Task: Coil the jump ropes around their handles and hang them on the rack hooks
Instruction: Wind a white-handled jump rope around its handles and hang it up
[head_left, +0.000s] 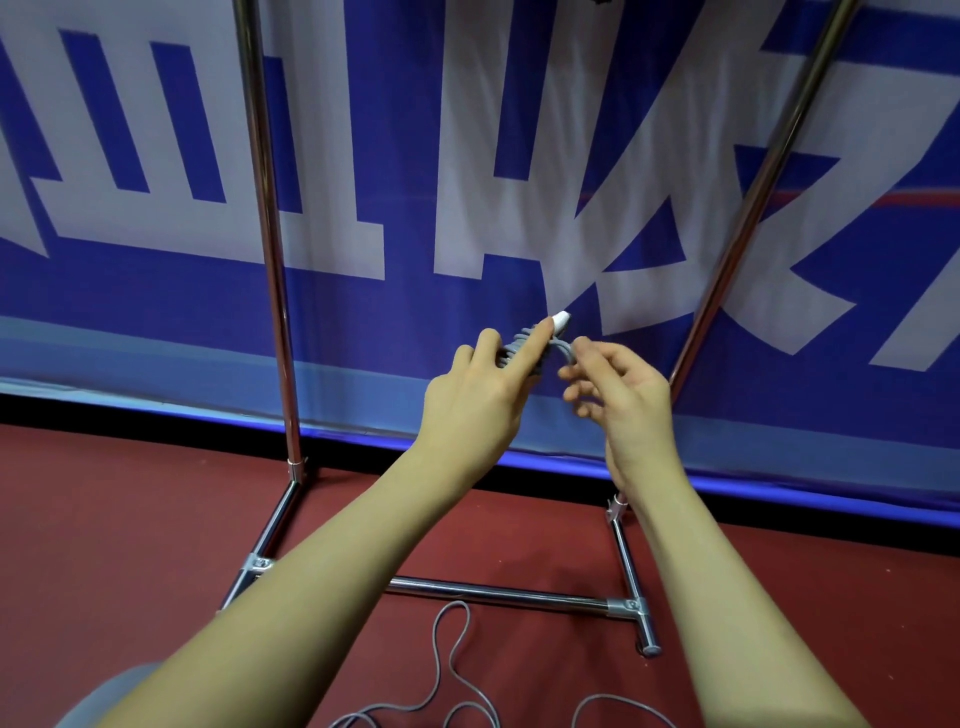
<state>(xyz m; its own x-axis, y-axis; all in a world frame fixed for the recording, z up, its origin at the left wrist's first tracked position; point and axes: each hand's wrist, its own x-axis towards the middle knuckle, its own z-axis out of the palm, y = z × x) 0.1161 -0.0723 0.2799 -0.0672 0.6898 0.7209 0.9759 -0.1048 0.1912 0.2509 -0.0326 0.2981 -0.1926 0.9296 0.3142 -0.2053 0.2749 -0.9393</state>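
Head view: in front of the chrome metal rack (270, 260), left hand (478, 395) grips grey rope-wrapped handles (524, 348), steadying them; right hand (618, 389) pinches the rope end (566, 353), apparently to tuck it.

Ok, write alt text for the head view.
A left hand holds a grey jump rope bundle wound on its handles while the right hand pinches the rope end beside it. Behind stands a chrome rack; another loose rope lies on the red floor.
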